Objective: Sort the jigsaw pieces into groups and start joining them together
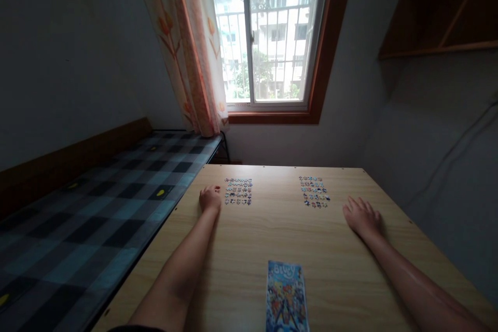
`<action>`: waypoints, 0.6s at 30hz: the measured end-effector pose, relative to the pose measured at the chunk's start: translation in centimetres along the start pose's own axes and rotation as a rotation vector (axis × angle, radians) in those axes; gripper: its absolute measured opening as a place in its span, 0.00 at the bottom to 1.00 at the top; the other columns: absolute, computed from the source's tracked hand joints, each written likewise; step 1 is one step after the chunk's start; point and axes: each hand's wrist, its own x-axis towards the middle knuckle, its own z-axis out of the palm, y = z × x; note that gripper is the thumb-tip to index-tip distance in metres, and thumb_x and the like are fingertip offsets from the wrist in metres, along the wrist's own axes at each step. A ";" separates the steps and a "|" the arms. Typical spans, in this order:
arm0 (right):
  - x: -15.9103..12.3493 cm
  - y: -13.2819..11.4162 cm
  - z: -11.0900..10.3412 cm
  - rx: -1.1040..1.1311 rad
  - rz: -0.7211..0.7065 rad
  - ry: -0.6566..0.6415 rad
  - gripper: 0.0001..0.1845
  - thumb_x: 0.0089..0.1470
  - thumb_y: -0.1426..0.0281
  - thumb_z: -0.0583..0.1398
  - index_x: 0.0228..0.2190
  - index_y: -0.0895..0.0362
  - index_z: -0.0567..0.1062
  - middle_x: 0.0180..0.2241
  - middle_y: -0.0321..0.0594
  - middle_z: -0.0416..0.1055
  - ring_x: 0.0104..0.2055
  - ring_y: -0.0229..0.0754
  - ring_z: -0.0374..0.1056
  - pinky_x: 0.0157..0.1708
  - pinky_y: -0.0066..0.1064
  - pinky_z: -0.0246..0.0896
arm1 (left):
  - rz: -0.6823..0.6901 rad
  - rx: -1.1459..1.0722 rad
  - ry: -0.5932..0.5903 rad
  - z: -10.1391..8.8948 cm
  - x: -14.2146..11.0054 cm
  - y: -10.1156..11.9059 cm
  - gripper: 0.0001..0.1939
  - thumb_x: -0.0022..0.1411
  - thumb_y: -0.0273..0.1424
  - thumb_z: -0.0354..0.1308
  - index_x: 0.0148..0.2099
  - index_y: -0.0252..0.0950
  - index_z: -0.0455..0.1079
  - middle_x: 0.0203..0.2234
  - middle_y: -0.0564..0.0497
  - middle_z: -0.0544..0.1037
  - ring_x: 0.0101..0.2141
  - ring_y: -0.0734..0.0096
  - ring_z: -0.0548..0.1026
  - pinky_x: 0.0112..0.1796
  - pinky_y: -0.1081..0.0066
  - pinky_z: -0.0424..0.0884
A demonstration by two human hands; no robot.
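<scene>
My left hand (210,198) rests on the wooden table, just left of a block of small jigsaw pieces (238,191) laid out in rows. Its fingers are loosely bent, a little apart, and hold nothing. Farther right, a second block of jigsaw pieces (314,192) lies in similar rows. My right hand (361,215) lies palm down to the right of that block, fingers spread, without touching it. Nearest to me, between my forearms, is a colourful picture sheet or box (287,295) with "Bluey" lettering at its top; the bottom frame edge cuts it off.
The light wooden table (264,233) reaches toward the wall under a window (272,36). A bed with a checked cover (116,192) runs along its left side. A flowered curtain (190,52) hangs by the window, and a wooden shelf (439,21) is mounted at upper right.
</scene>
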 end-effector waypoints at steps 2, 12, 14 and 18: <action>0.0 0.0 0.0 -0.003 0.003 0.006 0.32 0.63 0.55 0.43 0.64 0.50 0.62 0.67 0.44 0.54 0.68 0.54 0.49 0.64 0.53 0.41 | 0.010 0.001 -0.002 0.0 0.0 0.0 0.17 0.59 0.22 0.49 0.44 0.36 0.77 0.44 0.43 0.79 0.47 0.59 0.72 0.52 0.65 0.63; 0.0 0.2 0.0 -0.016 -0.001 -0.020 0.32 0.63 0.55 0.43 0.65 0.49 0.61 0.68 0.43 0.54 0.68 0.55 0.49 0.64 0.54 0.42 | 0.102 0.026 -0.049 0.3 0.0 0.4 0.17 0.65 0.28 0.47 0.47 0.34 0.77 0.46 0.43 0.79 0.49 0.59 0.73 0.54 0.65 0.62; 0.0 0.3 0.1 -0.018 -0.009 -0.011 0.32 0.63 0.55 0.43 0.64 0.49 0.62 0.67 0.42 0.55 0.68 0.55 0.49 0.64 0.54 0.42 | 0.138 0.033 -0.066 0.4 0.0 0.7 0.19 0.66 0.29 0.46 0.48 0.34 0.77 0.47 0.43 0.79 0.49 0.59 0.73 0.55 0.66 0.61; -0.1 0.4 0.2 -0.011 -0.032 0.012 0.31 0.63 0.56 0.44 0.63 0.49 0.63 0.67 0.43 0.56 0.67 0.54 0.51 0.63 0.54 0.44 | 0.184 0.051 -0.083 0.4 -0.2 1.1 0.21 0.68 0.33 0.45 0.55 0.35 0.74 0.52 0.44 0.77 0.53 0.59 0.70 0.57 0.65 0.59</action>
